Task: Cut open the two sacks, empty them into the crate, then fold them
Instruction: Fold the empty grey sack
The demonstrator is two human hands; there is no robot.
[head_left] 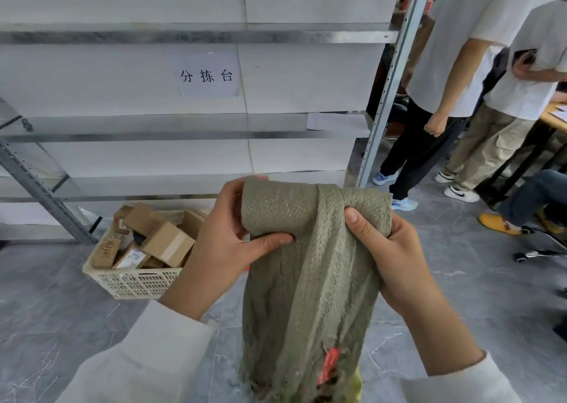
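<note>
Sack (pixel 310 280) mid-fold, right of the filled crate (pixel 135 280), both hands (pixel 227 243) (pixel 386 255) clamped on its roll — next, probably tuck the strip.

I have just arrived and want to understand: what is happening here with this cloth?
A person holds a grey-green woven sack in both hands: the left hand and the right hand grip its rolled top, and the rest hangs down. The pale crate on the floor holds cardboard boxes, so this sack looks emptied and is apparently being folded.
</note>
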